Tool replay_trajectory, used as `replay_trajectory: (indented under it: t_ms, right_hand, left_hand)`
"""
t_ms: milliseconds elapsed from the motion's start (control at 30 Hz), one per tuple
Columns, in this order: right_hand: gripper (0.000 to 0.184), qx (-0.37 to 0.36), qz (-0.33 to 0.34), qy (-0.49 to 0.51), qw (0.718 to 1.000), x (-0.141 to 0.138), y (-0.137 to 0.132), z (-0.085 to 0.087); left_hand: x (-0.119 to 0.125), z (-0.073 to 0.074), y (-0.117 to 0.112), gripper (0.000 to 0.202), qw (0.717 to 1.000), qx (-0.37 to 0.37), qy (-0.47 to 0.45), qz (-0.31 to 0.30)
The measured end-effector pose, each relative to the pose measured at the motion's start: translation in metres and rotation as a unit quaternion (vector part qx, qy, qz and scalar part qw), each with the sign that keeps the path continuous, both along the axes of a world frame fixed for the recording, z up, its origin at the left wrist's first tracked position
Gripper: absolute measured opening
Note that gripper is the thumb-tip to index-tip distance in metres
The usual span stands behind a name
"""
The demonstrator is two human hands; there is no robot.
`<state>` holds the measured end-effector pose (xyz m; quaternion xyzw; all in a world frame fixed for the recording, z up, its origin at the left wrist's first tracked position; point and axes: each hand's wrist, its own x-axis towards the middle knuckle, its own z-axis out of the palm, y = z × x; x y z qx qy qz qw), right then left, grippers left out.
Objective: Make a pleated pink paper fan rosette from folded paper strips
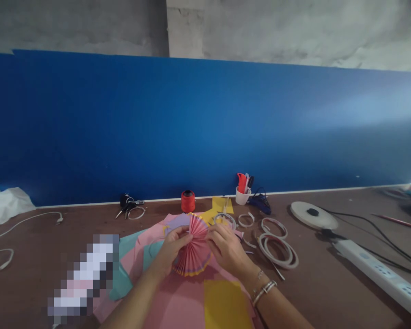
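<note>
A pink pleated paper fan [195, 249], folded like an accordion into a round shape with purple and yellow edging, is held up over the table between both hands. My left hand [171, 249] pinches its left side with closed fingers. My right hand [226, 246], with bracelets at the wrist, grips the right side near the top. Under the fan lie loose sheets of pink paper [178, 301], yellow paper [224, 304] and teal paper [130, 246].
Several white tape rings [277, 249] lie right of the hands. At the back stand a red thread spool [188, 201], a white cup of pens [242, 195], keys [128, 205]. A white power strip [380, 274], cables and a round white disc [313, 214] sit right.
</note>
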<state>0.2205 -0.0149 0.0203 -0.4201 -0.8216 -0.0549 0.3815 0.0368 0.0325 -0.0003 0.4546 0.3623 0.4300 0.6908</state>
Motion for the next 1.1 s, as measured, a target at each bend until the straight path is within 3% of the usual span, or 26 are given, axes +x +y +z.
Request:
replay_trajectory:
  t_ms: [367, 467, 567, 700, 833, 967, 1100]
  right_hand:
    - [0.023, 0.01, 0.004, 0.011, 1.0, 0.002, 0.0, -0.001]
    - [0.032, 0.0, 0.011, 0.057, 0.998, 0.006, 0.002, -0.005]
    - [0.03, 0.003, -0.027, 0.152, 0.988, 0.007, 0.004, -0.008]
    - [0.016, -0.094, -0.087, 0.279, 0.952, 0.002, 0.007, -0.012]
    - [0.019, -0.218, -0.057, 0.385, 0.895, -0.005, 0.011, -0.015]
    - [0.021, -0.246, -0.042, 0.48, 0.841, -0.006, 0.016, -0.017]
    - [0.018, -0.259, -0.043, 0.511, 0.818, -0.005, 0.016, -0.015]
  left_hand:
    - [0.002, 0.007, -0.003, 0.039, 0.997, 0.01, 0.058, 0.044]
    - [0.0, 0.003, 0.0, 0.041, 0.997, 0.005, 0.048, 0.058]
    - [-0.002, 0.0, 0.003, 0.042, 0.997, 0.003, 0.022, 0.07]
    - [0.0, 0.002, 0.001, 0.041, 0.997, 0.002, -0.004, 0.072]
    - [0.003, 0.007, -0.003, 0.042, 0.998, 0.004, -0.022, 0.051]
    - [0.007, 0.006, -0.006, 0.04, 0.998, 0.017, -0.037, 0.038]
    - [0.013, 0.002, -0.01, 0.04, 0.998, 0.023, -0.05, 0.03]
